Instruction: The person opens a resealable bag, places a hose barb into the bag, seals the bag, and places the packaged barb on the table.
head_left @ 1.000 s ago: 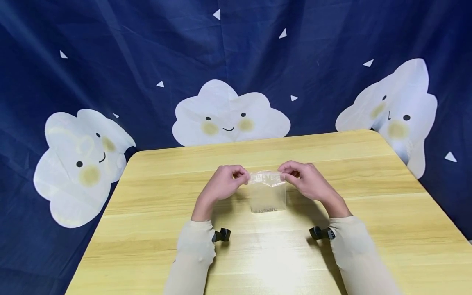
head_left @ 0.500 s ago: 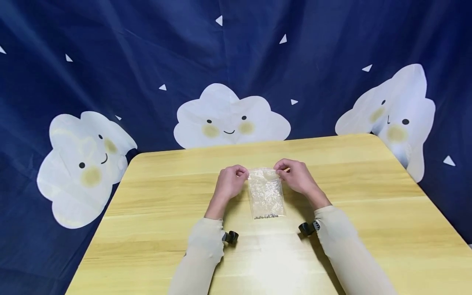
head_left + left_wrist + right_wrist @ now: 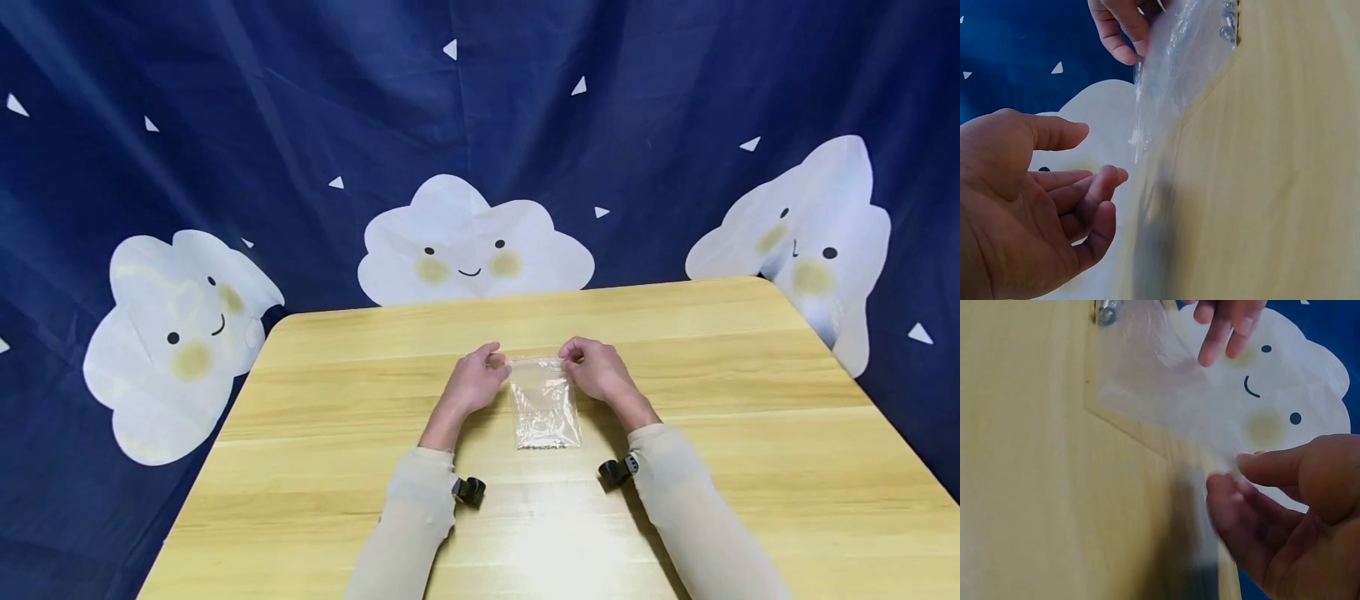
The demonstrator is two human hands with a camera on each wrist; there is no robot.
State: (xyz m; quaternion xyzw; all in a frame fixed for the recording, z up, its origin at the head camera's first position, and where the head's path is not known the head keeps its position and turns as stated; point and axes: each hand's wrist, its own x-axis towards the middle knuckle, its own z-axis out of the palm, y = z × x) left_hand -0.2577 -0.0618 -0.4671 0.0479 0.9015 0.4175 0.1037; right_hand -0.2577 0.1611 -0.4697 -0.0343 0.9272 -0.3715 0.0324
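Observation:
A clear zip-lock bag (image 3: 546,404) lies on the table with its top edge toward the far side. Small shiny metal balls (image 3: 1229,28) sit in a row along its bottom. My left hand (image 3: 480,379) is beside the bag's top left corner; in the left wrist view, thumb and fingers stand apart with nothing between them. At the opposite top corner, my right hand (image 3: 596,368) pinches the bag between thumb and fingers, as the right wrist view (image 3: 1291,512) of that hand shows, somewhat blurred.
The wooden table (image 3: 315,467) has rounded far corners. Behind it hangs a dark blue curtain (image 3: 637,108) printed with smiling clouds. Black cameras (image 3: 468,490) are strapped to both wrists over pale sleeves.
The bag has been lowered and drawn slightly nearer, now lying flatter on the table. My left hand has let go of its corner; the right hand stays at the other corner.

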